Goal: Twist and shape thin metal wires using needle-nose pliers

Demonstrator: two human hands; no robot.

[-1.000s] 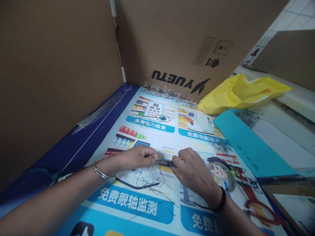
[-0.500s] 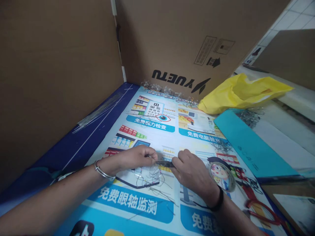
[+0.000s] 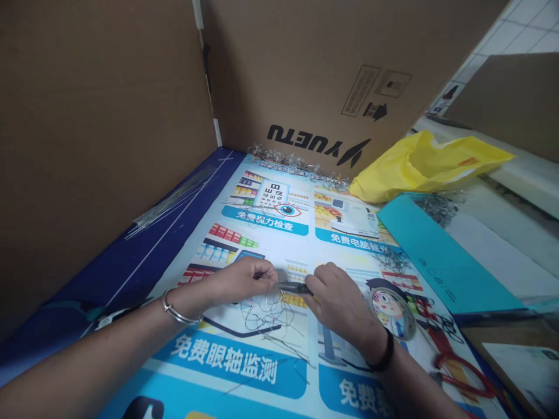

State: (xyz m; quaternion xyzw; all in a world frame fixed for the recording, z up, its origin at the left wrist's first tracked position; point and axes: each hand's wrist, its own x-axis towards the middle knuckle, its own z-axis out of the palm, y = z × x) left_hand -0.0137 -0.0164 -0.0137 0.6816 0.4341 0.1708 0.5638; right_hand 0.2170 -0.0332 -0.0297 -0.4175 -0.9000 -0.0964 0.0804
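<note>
My right hand [image 3: 334,297] is closed around the handles of a pair of pliers [image 3: 294,287], whose dark jaws point left. My left hand [image 3: 253,278] is pinched just at the tips of those jaws. Thin wire [image 3: 273,314] with tiny beads hangs in loose loops from its fingertips, above the printed sheet. Exactly where the jaws meet the wire is too small to make out. Loose dark wire pieces [image 3: 288,349] lie on the sheet below the hands.
Cardboard walls [image 3: 305,70] stand behind and at left. Wire bundles [image 3: 297,163] line the back edge; straight wires [image 3: 170,198] lie at left. A yellow bag [image 3: 419,169], a turquoise folder [image 3: 449,262], a round clear dish [image 3: 393,313] and red-handled pliers [image 3: 465,372] are at right.
The dangling wire loops have swung and spread a little wider beneath my left hand. Both hands stay almost in place, and the whole view has shifted slightly.
</note>
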